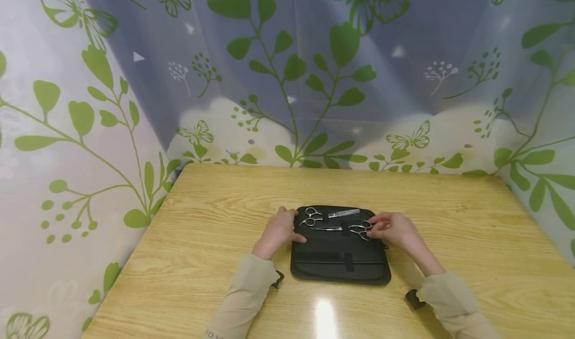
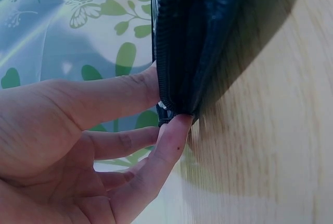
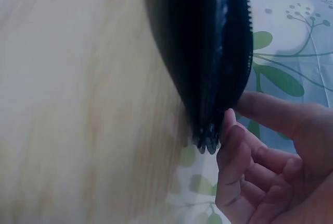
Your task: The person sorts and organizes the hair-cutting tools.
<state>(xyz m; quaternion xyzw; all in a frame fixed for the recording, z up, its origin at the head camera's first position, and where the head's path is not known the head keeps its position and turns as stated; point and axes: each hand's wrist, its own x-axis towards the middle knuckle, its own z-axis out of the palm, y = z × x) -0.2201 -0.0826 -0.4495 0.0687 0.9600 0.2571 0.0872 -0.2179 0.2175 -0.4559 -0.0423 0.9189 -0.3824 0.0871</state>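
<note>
A black zip case [image 1: 323, 246] lies on the table, its inner side facing up. Two pairs of silver scissors are tucked across its upper part: one has its finger rings [image 1: 310, 212] at the left, the other has its finger rings [image 1: 366, 224] at the right. My left hand [image 1: 277, 231] grips the case's left edge, thumb on the upper face; in the left wrist view the fingertips pinch the zipped edge [image 2: 165, 52]. At the right edge, beside the scissor rings, my right hand [image 1: 395, 229] pinches the case between thumb and fingers. Fingertips beneath the edge are partly hidden.
The wood-grain table [image 1: 215, 204] extends around the case. A curtain [image 1: 292, 104] with green leaves and butterflies hangs behind and at both sides. Dark straps [image 1: 414, 299] show at the sleeve cuffs. A small loop [image 1: 385, 246] sticks out from the case's right edge.
</note>
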